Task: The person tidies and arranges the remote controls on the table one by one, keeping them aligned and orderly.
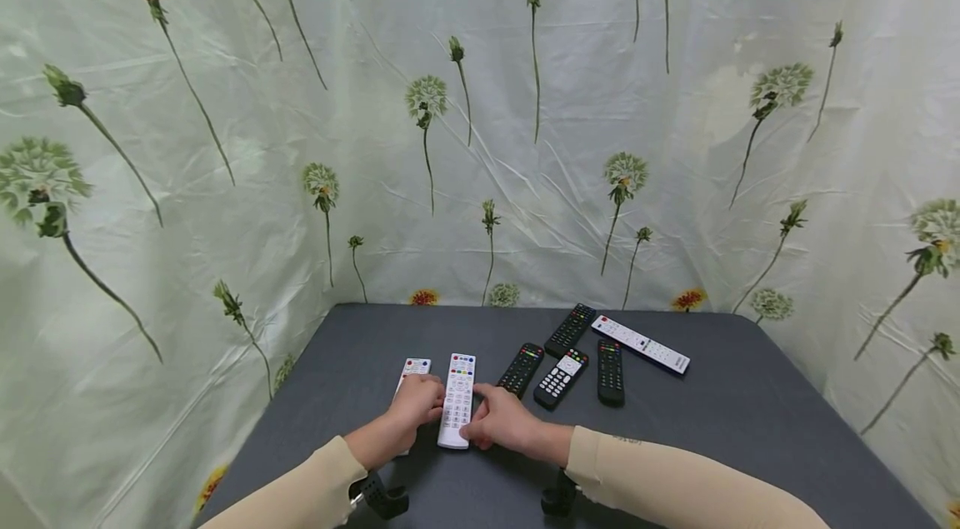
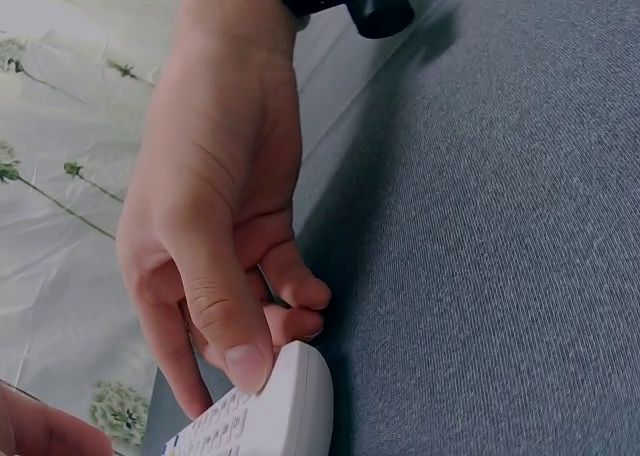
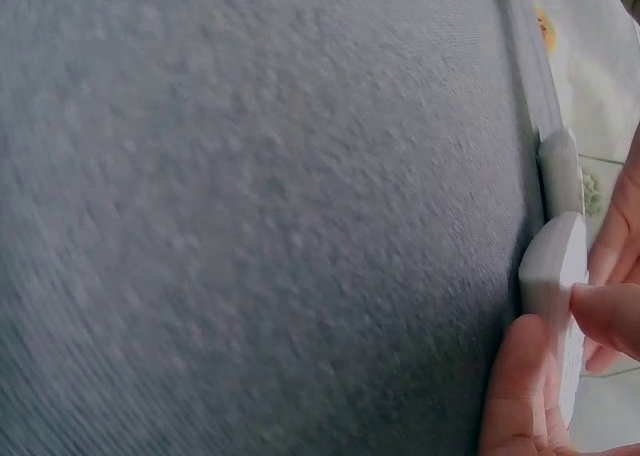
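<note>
My right hand (image 1: 502,419) pinches the lower right part of a white remote control (image 1: 457,400) lying on the dark table. In the left wrist view, the thumb of my right hand (image 2: 215,226) lies over one end of this white remote (image 2: 270,416). My left hand (image 1: 415,404) lies across a second white remote (image 1: 417,366), covering its middle, with its fingertips at the left edge of the first. How its fingers lie is partly hidden. The right wrist view shows my left hand (image 3: 617,216) beyond the nearer remote (image 3: 556,266).
Right of my hands lie black remotes (image 1: 521,369), (image 1: 572,329), (image 1: 611,372), a black remote with white buttons (image 1: 561,377), and a long white remote (image 1: 641,343). The grey table (image 1: 720,446) ends at a flower-print curtain (image 1: 555,204).
</note>
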Motion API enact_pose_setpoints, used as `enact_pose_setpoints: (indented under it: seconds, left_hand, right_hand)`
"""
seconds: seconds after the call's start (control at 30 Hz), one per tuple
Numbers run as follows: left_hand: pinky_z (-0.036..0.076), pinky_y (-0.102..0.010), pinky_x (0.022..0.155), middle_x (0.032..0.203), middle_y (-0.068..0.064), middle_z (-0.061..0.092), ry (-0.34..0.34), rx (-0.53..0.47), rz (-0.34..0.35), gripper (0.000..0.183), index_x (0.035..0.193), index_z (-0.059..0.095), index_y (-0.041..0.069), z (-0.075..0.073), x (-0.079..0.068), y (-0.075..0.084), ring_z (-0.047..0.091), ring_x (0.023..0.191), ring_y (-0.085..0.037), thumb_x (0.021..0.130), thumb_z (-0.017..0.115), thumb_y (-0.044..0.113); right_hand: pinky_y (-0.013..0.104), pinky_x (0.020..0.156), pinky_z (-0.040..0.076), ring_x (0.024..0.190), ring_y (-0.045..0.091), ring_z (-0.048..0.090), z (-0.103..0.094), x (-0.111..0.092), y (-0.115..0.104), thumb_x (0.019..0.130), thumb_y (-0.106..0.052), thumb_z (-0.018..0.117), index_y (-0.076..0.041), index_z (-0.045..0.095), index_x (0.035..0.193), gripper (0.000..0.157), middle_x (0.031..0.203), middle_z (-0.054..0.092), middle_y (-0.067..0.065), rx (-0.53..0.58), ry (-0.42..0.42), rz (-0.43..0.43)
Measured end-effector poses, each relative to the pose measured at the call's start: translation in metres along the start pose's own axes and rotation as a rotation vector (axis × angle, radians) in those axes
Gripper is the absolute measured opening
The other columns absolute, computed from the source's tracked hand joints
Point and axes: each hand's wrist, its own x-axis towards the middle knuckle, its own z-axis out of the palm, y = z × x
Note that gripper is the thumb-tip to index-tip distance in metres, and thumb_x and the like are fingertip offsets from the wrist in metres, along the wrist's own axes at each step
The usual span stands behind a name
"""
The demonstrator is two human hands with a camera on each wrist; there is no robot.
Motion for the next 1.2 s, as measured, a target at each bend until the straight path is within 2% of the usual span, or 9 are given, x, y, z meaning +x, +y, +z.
enact_pose_setpoints:
  seconds: [0.1,0.2,0.3,0.57,0.8,1.2]
  left_hand:
    - [0.054,-0.035,0.078,0.106,-0.019,0.058,0.008,-0.029,0.008,0.049,0.129,0.054,-0.016,0.000,0.000,0.000,0.055,0.092,-0.025,0.082,0.049,-0.003]
    - [0.055,-0.038,0.084,0.123,-0.026,0.057,0.012,-0.054,0.006,0.056,0.135,0.049,-0.018,0.000,-0.001,-0.002,0.057,0.098,-0.027,0.081,0.049,-0.004]
    - [0.055,-0.040,0.086,0.131,-0.029,0.054,0.016,-0.076,-0.003,0.058,0.137,0.047,-0.018,-0.001,-0.002,-0.005,0.059,0.099,-0.027,0.080,0.050,-0.004]
    - [0.055,-0.042,0.087,0.128,-0.030,0.055,0.025,-0.103,-0.013,0.052,0.136,0.048,-0.018,-0.002,-0.002,-0.007,0.059,0.102,-0.030,0.086,0.050,-0.003]
    - [0.055,-0.043,0.086,0.124,-0.029,0.056,0.025,-0.100,-0.016,0.052,0.135,0.047,-0.019,-0.003,-0.004,-0.005,0.060,0.101,-0.031,0.086,0.050,-0.003]
    - [0.054,-0.045,0.090,0.130,-0.031,0.054,0.017,-0.102,-0.033,0.053,0.137,0.045,-0.018,-0.004,-0.006,-0.002,0.060,0.106,-0.033,0.087,0.051,-0.002]
  right_hand:
    - [0.031,0.053,0.056,0.057,0.015,0.064,0.002,-0.001,0.001,0.081,-0.004,0.080,0.013,0.037,0.146,0.079,0.073,0.067,0.006,-0.017,-0.005,0.012]
    - [0.031,0.053,0.055,0.057,0.016,0.064,0.003,-0.004,0.002,0.082,-0.007,0.080,0.011,0.036,0.147,0.080,0.074,0.067,0.006,-0.030,-0.014,0.022]
    - [0.032,0.053,0.055,0.057,0.016,0.064,0.004,-0.007,0.001,0.083,-0.008,0.080,0.011,0.036,0.147,0.081,0.074,0.067,0.006,-0.032,-0.021,0.024]
    - [0.033,0.055,0.057,0.059,0.017,0.065,0.005,-0.013,-0.002,0.083,-0.007,0.080,0.011,0.035,0.148,0.081,0.077,0.067,0.008,0.012,-0.040,0.030]
    - [0.033,0.053,0.056,0.058,0.016,0.064,0.007,-0.014,-0.003,0.082,-0.006,0.080,0.011,0.036,0.148,0.081,0.076,0.067,0.009,0.018,-0.035,0.023]
    - [0.031,0.053,0.055,0.057,0.016,0.064,0.006,-0.015,-0.003,0.082,-0.008,0.080,0.010,0.036,0.148,0.081,0.076,0.067,0.008,0.010,-0.038,0.022]
